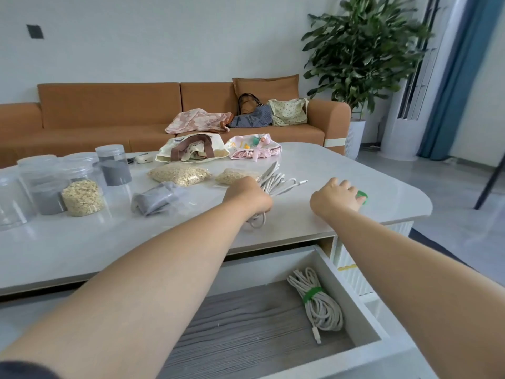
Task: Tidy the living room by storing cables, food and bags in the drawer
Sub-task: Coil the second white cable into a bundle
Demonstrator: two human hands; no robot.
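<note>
Living room feed from the head cam: pale stone-look coffee table [355, 170] up front, orange sofa [109, 105] behind it, and a big leafy plant [366, 50] in the right corner. Both bare arms are stretched out over the tabletop. The left hand [247, 196] has its fingers curled tight around a loose white cable [276, 181]. Loops spill out below the fist and the plug end lies on the table to the right. The right hand [337, 199] is near the table's right edge with its fingers curled down onto a small green strap [362, 196], which pokes out just past the fingertips. I can't see the fingertips themselves from here. Below the table's front edge the drawer [352, 302] stands pulled open, and a bundled cable [319, 305] lies against its right wall with a green band [313, 293] around its middle. On the table, two clear oat bags [180, 173] sit just beyond the left hand and a grey powder bag [155, 199] lies to its left. A cluster of clear jars [82, 196] stands at the far left. A cream tote bag [191, 150] and a pink drawstring pouch [254, 146] lie side by side along the far edge. Three more fabric bags [252, 116] are piled on the sofa seat.
</note>
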